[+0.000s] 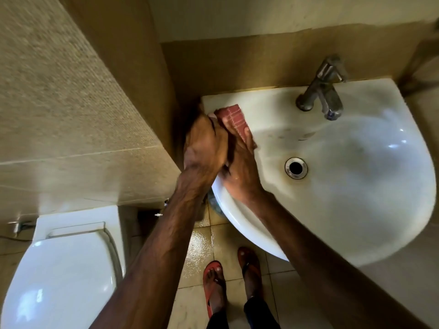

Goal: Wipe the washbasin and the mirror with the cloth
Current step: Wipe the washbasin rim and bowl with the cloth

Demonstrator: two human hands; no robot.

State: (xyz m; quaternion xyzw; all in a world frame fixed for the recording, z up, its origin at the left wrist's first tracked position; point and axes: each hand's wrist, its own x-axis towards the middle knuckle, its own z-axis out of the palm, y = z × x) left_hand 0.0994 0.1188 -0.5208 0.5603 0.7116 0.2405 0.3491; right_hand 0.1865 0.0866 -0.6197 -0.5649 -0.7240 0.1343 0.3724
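Both hands are at the left rim of the white washbasin (pixel 356 210), which fills the right half of the frame. The cloth (pixel 231 117), red with a pale check, lies on the flat ledge at the basin's upper left corner, just left of centre frame, and runs down between the two hands. The right hand (pixel 240 172) comes in from the lower right across the front rim; its grip is closed on the cloth's lower end, with the thumb pressed over the fabric. The left hand (pixel 204 143), coming from the lower left, sits touching the right hand at the basin's outer edge; it is motion-blurred, but its fingers are curled in against the cloth's left side, so its grip is likewise closed on the cloth. The metal tap (pixel 323 91) stands at the back ledge, upper right, well apart from the hands. The drain (pixel 295 167) is in the bowl, right of the right hand; faint dark marks show on the bowl wall above it. A white toilet (pixel 59 269) with its lid down occupies the lower left. Two feet in red sandals (pixel 213 281) stand on glossy, wet-looking floor tiles (pixel 197 243) at bottom centre.
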